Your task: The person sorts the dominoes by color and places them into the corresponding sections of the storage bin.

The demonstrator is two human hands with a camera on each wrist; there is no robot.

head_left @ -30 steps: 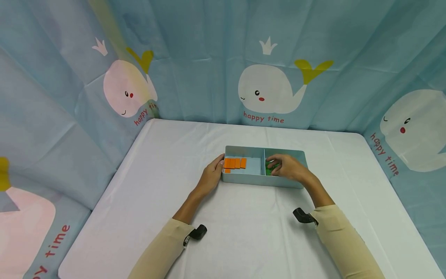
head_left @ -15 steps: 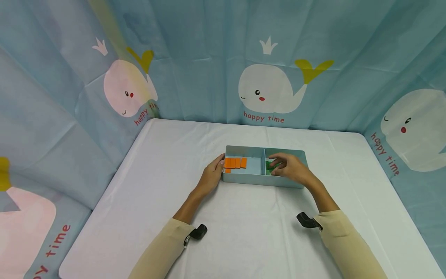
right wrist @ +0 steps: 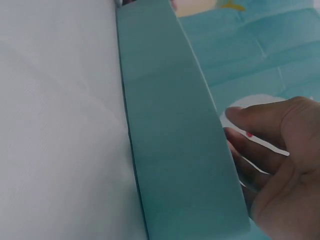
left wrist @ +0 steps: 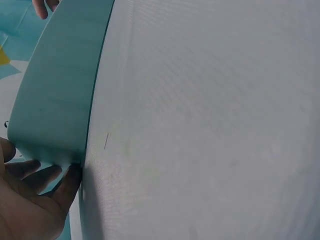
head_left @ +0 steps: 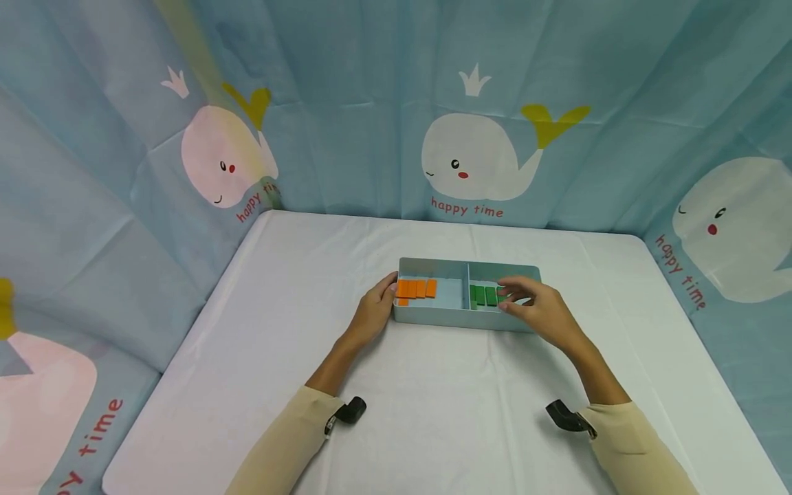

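Observation:
A blue-grey divided box rests on the white table. Its left compartment holds several orange tiles, most of them in a row. Green tiles line up against the divider in the right compartment. My left hand holds the box's left end; in the left wrist view its fingers lie against the end wall. My right hand is over the right compartment, fingertips by the rightmost visible green tile, which it partly covers. A gap shows between thumb and fingers in the right wrist view; no held tile is visible there.
White cloth covers the table around the box. Behind and at both sides hangs a blue curtain with whale prints. A black wrist camera is on the left sleeve and another black camera on the right.
My right hand has moved to the right along the right compartment, baring more of the green tiles in their row. The left hand and the box stay nearly where they were.

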